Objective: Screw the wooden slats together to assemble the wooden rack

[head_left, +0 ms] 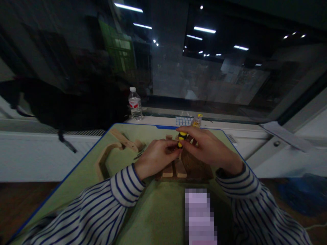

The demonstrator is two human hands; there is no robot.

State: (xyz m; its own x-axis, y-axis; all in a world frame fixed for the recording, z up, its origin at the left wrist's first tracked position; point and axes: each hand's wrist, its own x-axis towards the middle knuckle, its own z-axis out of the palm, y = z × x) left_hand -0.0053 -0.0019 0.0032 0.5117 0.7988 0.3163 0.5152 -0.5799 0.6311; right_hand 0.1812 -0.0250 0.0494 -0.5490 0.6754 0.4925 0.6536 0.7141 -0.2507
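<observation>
My right hand [204,146] is closed around the yellow and black handle of a stubby screwdriver [182,136], held upright with its lower end downward. My left hand [157,156] pinches its fingers together just beside the handle's lower end; what they hold, if anything, is too small to make out. Below both hands lie two light wooden strips [181,169] on a dark brown wooden board [199,166]. The screwdriver's tip is hidden by the fingers.
Curved wooden pieces [102,161] and a longer wooden part [125,139] lie at the table's left, near small dark metal items [138,155]. A water bottle [135,103] and a yellow-capped clear container [196,121] stand towards the window. A blue edge [74,170] borders the green tabletop.
</observation>
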